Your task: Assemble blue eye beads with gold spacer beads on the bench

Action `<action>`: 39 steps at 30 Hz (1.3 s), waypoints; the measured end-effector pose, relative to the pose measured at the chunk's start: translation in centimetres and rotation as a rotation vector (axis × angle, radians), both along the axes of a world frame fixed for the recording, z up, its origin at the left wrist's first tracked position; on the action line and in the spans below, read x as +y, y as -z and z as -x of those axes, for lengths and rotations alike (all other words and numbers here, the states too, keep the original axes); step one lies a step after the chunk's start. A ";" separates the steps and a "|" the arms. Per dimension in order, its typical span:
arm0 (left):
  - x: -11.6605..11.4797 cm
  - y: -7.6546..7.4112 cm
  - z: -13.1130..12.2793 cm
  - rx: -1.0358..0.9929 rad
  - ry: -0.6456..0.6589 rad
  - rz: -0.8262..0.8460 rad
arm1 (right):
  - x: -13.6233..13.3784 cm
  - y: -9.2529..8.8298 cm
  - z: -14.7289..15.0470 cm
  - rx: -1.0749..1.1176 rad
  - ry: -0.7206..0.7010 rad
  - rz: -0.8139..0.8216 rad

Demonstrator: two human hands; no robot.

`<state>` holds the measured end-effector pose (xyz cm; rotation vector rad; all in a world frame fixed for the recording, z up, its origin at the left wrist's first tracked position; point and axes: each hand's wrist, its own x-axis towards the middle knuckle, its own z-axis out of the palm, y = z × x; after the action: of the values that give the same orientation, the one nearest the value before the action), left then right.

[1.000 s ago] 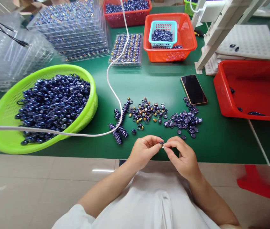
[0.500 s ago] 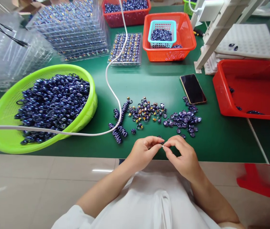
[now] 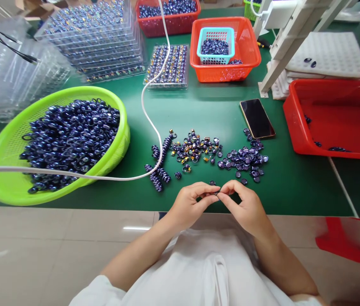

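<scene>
My left hand [image 3: 192, 203] and my right hand [image 3: 243, 206] meet fingertip to fingertip at the table's near edge. Both are pinched closed around a tiny dark piece, mostly hidden by the fingers. Just beyond the fingertips lies a dark cap [image 3: 212, 182]. A pile of flat purple-blue caps [image 3: 245, 159] spreads ahead of my right hand. Ahead of my left hand lie small dark and gold rings [image 3: 195, 146], and left of them several rows of stacked dark rings [image 3: 156, 180].
A green basket [image 3: 124, 140] heaped with dark rings stands left, crossed by a white cable [image 3: 146, 112]. Further back are stacked clear trays [image 3: 103, 59] and an orange basket [image 3: 224, 76]. A phone [image 3: 257, 119] and a red bin [image 3: 342, 123] are right.
My right hand's fingers have shifted slightly and their pinch has changed shape. The small pale spot between the fingertips no longer shows. The loose piles look the same.
</scene>
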<state>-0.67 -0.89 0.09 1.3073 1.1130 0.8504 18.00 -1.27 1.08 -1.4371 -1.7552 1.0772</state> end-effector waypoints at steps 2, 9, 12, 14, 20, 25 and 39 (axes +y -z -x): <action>0.0 -0.3 0.0 -0.018 -0.016 0.029 | -0.1 -0.1 0.1 0.020 -0.003 0.002; 0.4 -0.9 0.4 -0.266 -0.106 0.357 | -0.4 0.6 -0.9 0.119 -0.126 -0.061; 0.6 -0.6 0.5 -0.386 -0.131 0.448 | -0.4 1.2 -1.7 0.131 -0.259 -0.229; 0.6 -0.4 0.5 -0.433 -0.139 0.502 | -0.5 1.5 -2.0 0.080 -0.325 -0.365; 0.5 -0.5 0.1 -0.451 -0.133 0.553 | -0.5 2.0 -1.8 -0.044 -0.327 -0.673; 0.4 -0.7 0.1 -0.397 -0.127 0.496 | -0.8 2.5 -0.7 -0.029 -0.227 -0.695; 0.3 -1.7 -0.1 -0.325 -0.202 0.426 | -1.5 1.6 -0.8 0.094 -0.115 -0.518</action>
<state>-0.60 -0.62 1.78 0.6858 1.1001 0.8775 18.75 -2.74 -0.55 -0.9623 -1.8859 0.6592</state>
